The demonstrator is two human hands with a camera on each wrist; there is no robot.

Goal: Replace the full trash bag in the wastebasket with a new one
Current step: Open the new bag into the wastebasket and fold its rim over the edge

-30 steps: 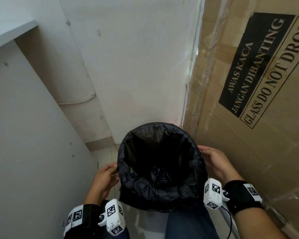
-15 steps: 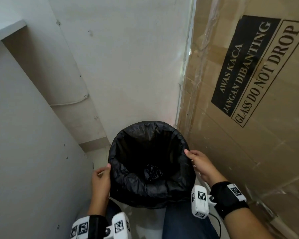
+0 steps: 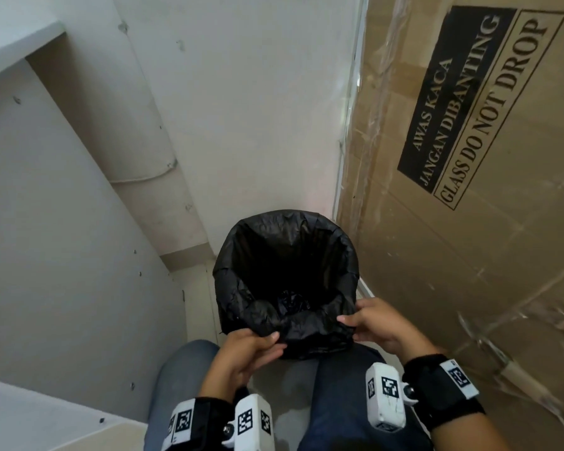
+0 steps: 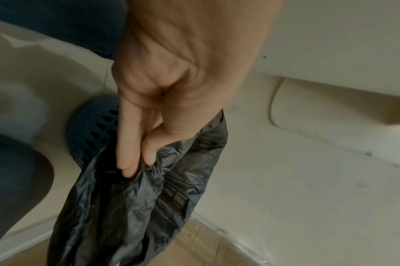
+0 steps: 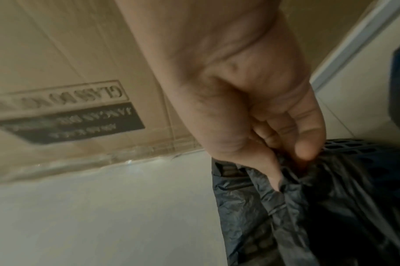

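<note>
A black trash bag (image 3: 284,255) lines the dark perforated wastebasket (image 4: 96,129), its edge folded down over the rim. Something black and crumpled lies at the bottom inside. My left hand (image 3: 251,346) pinches the folded bag (image 4: 153,194) at the near left of the rim. My right hand (image 3: 368,323) pinches the bag (image 5: 292,189) at the near right of the rim, thumb and fingers closed on the plastic. Most of the basket wall is hidden by the bag, with its slots (image 5: 358,145) showing beside the right hand.
A large cardboard box (image 3: 469,190) marked "GLASS DO NOT DROP" stands close on the right. A white wall (image 3: 241,109) is behind the basket and a white cabinet panel (image 3: 62,239) on the left. My knees (image 3: 183,369) flank the basket on the pale floor.
Both hands slid from the sides of the rim round to its near edge and now pinch the folded bag there. The head view dropped closer over the basket.
</note>
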